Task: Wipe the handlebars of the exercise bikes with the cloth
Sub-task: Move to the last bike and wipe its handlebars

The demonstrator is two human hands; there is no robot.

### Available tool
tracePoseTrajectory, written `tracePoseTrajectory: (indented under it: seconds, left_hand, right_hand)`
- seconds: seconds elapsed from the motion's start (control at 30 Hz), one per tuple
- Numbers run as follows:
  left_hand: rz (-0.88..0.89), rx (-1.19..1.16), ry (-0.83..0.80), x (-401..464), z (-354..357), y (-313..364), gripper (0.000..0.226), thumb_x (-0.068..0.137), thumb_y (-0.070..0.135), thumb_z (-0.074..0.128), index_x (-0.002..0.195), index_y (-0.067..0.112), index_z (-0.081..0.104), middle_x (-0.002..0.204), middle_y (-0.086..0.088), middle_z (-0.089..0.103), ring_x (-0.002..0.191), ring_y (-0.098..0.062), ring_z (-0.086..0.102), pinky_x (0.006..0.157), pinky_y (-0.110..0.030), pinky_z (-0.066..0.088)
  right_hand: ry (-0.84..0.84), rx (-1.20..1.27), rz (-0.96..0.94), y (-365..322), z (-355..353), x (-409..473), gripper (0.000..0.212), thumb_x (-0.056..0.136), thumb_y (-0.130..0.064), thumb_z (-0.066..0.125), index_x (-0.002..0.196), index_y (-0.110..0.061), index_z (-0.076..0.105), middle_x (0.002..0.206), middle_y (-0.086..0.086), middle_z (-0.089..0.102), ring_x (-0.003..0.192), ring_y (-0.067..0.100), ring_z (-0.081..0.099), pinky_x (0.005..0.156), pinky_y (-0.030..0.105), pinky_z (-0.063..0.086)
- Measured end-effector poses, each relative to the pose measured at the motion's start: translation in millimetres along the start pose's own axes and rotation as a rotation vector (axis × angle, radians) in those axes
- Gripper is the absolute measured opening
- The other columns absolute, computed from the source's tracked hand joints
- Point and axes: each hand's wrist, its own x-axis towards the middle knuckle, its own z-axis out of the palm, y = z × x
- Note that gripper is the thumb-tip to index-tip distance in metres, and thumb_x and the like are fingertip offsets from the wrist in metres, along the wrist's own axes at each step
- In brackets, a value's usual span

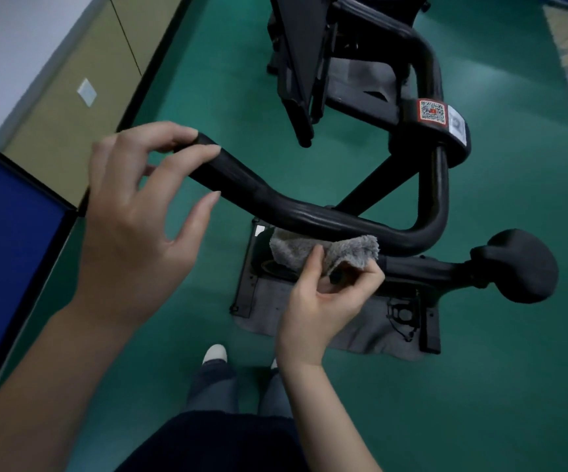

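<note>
Grey and fluffy, the cloth (pixel 323 252) sits just under the curved black handlebar (pixel 296 212) of the exercise bike, touching its lower side near the bend. The right hand (pixel 323 298) pinches the cloth from below, thumb and fingers curled into its folds, so part of the fabric is bunched inside the hand and the rest fans up against the bar. The left hand (pixel 139 202) is at the free end of the same handlebar, its fingers spread and only lightly bent: the upper fingertips (pixel 187 134) rest on the tip of the bar (whether the lower ones touch it I cannot tell), and nothing is clamped in the palm.

The bar runs from that tip down and right, then curves up to a joint carrying a red-framed QR sticker (pixel 432 111). Below the right hand lies the bike's black saddle (pixel 521 267) on its post, and beneath that a grey mat (pixel 344 321) on the green floor (pixel 480 403). A white shoe (pixel 215 353) shows at the bottom, and a blue panel (pixel 10 240) stands at the left.
</note>
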Motion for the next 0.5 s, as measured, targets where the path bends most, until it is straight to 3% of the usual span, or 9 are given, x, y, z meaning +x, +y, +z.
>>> tracePoseTrajectory:
  seconds: [0.07,0.17,0.3,0.4,0.5]
  left_hand:
    - [0.032,-0.022,-0.007,1.7,-0.7,-5.6,0.029,0.09,0.012,0.063,0.118,0.004,0.061,0.12,-0.018,0.053,0.106,-0.036,0.049,0.092,-0.024,0.035]
    - [0.077,-0.046,-0.011,4.3,-0.6,-13.0,0.028,0.089,0.011,0.063,0.116,0.003,0.062,0.118,-0.018,0.054,0.104,-0.033,0.047,0.091,-0.028,0.038]
    - [0.1,-0.089,-0.012,6.4,-0.7,-18.2,0.025,0.088,0.009,0.064,0.113,0.004,0.064,0.115,-0.018,0.055,0.102,-0.031,0.046,0.09,-0.028,0.039]
    - [0.127,-0.1,-0.032,8.8,-2.1,-22.5,0.026,0.088,0.008,0.064,0.113,0.004,0.065,0.114,-0.018,0.055,0.101,-0.03,0.045,0.091,-0.027,0.037]
    - [0.152,-0.111,-0.046,11.7,-3.9,-26.3,0.025,0.088,0.009,0.064,0.112,0.003,0.065,0.113,-0.018,0.055,0.1,-0.03,0.046,0.091,-0.029,0.037]
  right_hand:
    - [0.023,0.018,0.008,-2.8,10.4,-8.3,0.035,0.083,-0.012,0.065,0.093,-0.033,0.04,0.092,0.022,0.05,0.079,0.037,0.05,0.065,0.031,0.048]
    - [0.07,-0.001,0.027,-2.4,13.5,-11.9,0.037,0.084,-0.004,0.067,0.094,-0.029,0.041,0.09,0.019,0.051,0.081,0.034,0.051,0.072,0.041,0.049]
    - [0.171,0.072,0.062,-0.6,10.5,-7.7,0.033,0.085,0.003,0.064,0.098,-0.019,0.044,0.093,0.003,0.053,0.082,0.003,0.054,0.075,0.013,0.045]
    - [0.204,0.095,0.117,-5.0,19.7,-10.6,0.028,0.085,0.003,0.064,0.103,-0.009,0.045,0.095,0.01,0.055,0.082,0.006,0.054,0.075,0.018,0.048]
    - [0.137,0.08,0.099,-15.2,31.9,-26.3,0.028,0.084,-0.002,0.067,0.099,-0.018,0.049,0.095,0.017,0.056,0.082,0.014,0.055,0.073,0.022,0.047]
